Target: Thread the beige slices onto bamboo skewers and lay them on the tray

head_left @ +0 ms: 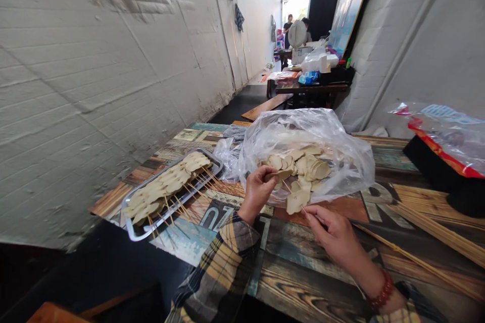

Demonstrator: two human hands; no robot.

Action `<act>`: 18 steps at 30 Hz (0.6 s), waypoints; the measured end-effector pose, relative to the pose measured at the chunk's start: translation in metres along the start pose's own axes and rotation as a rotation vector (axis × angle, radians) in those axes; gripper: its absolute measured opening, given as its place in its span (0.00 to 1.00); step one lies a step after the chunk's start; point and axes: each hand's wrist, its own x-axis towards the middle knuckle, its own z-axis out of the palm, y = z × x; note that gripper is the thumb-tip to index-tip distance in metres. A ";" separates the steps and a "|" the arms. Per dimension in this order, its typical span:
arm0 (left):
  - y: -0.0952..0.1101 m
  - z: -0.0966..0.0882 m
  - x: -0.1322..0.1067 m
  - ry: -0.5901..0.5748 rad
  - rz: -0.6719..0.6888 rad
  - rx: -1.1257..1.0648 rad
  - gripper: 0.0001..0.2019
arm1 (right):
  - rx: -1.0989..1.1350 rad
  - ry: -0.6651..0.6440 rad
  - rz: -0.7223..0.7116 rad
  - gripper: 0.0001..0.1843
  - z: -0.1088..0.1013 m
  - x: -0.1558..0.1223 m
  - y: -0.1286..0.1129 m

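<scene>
Through the head camera, I see my left hand [259, 187] closed in a pinch on a flat beige round slice [279, 175]. It holds the slice at the mouth of a crumpled clear plastic bag [341, 166], which contains a heap of the same slices. My right hand [333, 234] has thumb and forefinger pressed together on the lower end of a thin bamboo skewer [287, 186]. The skewer slants up toward the left hand. A second beige slice [297, 202] sits threaded on the skewer, just in front of the bag.

All of this is over a painted wooden plank table [303, 272]. To the left, beside the wall, a rectangular metal tray [132, 232] carries a row of loaded skewers [170, 184]. To the right lies a loose bundle of bare bamboo sticks [435, 227], well apart from both hands.
</scene>
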 end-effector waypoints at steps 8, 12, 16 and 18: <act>0.005 0.002 -0.001 -0.003 0.031 0.061 0.03 | -0.022 0.003 0.009 0.15 0.000 0.002 -0.002; 0.004 0.002 0.000 0.000 0.041 0.061 0.03 | -0.028 -0.004 0.021 0.14 0.001 0.003 -0.002; 0.004 0.003 0.000 -0.026 0.015 0.038 0.04 | -0.035 -0.010 0.040 0.14 0.001 0.004 -0.002; 0.003 0.004 0.000 -0.042 -0.009 0.002 0.05 | -0.032 -0.007 0.049 0.14 0.002 0.005 -0.002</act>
